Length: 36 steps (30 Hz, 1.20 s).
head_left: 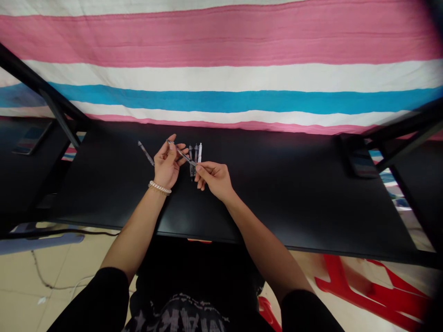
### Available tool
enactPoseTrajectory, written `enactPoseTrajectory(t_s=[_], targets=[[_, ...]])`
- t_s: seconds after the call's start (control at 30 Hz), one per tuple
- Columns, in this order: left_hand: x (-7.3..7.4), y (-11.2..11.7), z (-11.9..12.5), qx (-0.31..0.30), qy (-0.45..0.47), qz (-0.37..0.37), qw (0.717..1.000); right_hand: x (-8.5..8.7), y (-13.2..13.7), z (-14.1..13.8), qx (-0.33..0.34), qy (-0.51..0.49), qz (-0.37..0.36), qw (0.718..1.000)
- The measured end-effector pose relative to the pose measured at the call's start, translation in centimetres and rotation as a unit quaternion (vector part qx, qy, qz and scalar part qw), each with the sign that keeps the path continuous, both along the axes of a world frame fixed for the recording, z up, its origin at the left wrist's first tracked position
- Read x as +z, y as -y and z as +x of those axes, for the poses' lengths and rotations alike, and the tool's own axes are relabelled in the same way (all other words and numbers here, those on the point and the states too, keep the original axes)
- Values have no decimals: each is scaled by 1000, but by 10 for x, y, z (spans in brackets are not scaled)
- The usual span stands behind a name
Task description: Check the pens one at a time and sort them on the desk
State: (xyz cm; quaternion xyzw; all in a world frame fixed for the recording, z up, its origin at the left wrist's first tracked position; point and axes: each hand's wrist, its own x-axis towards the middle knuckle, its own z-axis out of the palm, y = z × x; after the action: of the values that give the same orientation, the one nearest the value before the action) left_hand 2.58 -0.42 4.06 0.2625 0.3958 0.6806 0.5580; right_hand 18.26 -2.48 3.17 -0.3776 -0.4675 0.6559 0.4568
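My left hand (167, 161) and my right hand (213, 179) both pinch one slim grey pen (184, 156) just above the black table (277, 184). The left fingers grip its far end, the right thumb and forefinger its near end. Right behind the hands lie several pens (195, 156) side by side, dark ones and a white one. Another grey pen (146, 152) lies alone on the table, to the left of my left hand. A pale bead bracelet is on my left wrist.
A pink, white and blue striped cloth (221, 69) hangs behind the table. A dark phone-like object (362, 161) rests at the table's right, another (31, 138) at the far left. Black frame bars stand at both sides. A red plastic stool (367, 286) is on the floor below right.
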Motion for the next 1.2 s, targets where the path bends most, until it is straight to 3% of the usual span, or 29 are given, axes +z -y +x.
enactPoseTrajectory(t_s=[0.3,0.47,0.6,0.73,0.87,1.0,1.13,1.2], targets=[[-2,-1,-1,7,4,9,1000,-3,1,2,-25,26,33,999],[-7,-3,1,35,-14,-12,999,-8,2,-1,-115,83,135,981],[-8,-4,1,36,-1,-4,999,-6,1,0,-102,81,90,987],[-8,-5,1,38,-3,-6,999,-5,-1,0,-122,88,136,979],[-11,-6,1,42,-7,-7,999,-8,-2,-1,-99,75,90,988],[-11,-6,0,50,-4,-8,999,-8,-1,-2,-126,75,121,982],[-10,-6,0,50,0,-11,999,-7,-2,-2,-108,66,86,988],[-10,-6,0,50,4,-5,999,-7,-2,-2,-119,59,115,984]])
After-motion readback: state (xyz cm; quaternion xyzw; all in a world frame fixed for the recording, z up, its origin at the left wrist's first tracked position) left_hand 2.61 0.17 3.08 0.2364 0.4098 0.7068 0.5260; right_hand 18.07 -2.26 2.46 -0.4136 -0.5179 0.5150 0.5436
